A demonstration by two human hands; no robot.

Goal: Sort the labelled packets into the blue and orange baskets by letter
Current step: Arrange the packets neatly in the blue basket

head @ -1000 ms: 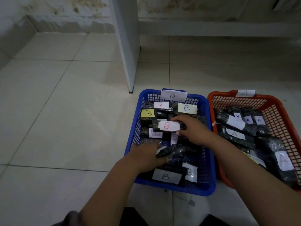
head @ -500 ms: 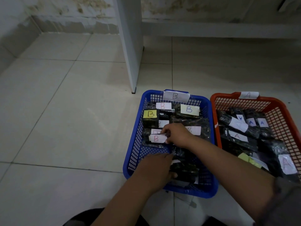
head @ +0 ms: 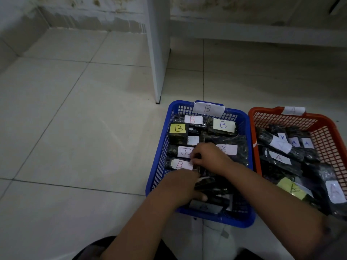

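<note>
- We see a pale tiled floor [head: 78, 128] carrying everything, with a white upright panel [head: 158, 53] standing on it just behind the baskets.
- The blue basket [head: 159, 166] sits in the lower middle with a paper tag marked B on its far rim; it is filled with dark packets bearing B labels.
- The orange basket [head: 330, 136] stands right beside it on the right, its side touching or nearly touching the blue one, tagged A on its far rim and holding dark packets labelled A.
- Our right hand [head: 210, 156] reaches into the middle of the blue basket, its fingers curled and pinching the edge of a packet with a red B label [head: 181, 164] that lies against the basket's left wall.
- Our left hand [head: 182, 188] is lower in the same basket, its fingers curled down onto a dark packet [head: 212, 186] in the near half; we cannot tell whether it grips it or only presses on it.
- A yellow B label [head: 178, 128] sits on a packet at the basket's far left corner.
</note>
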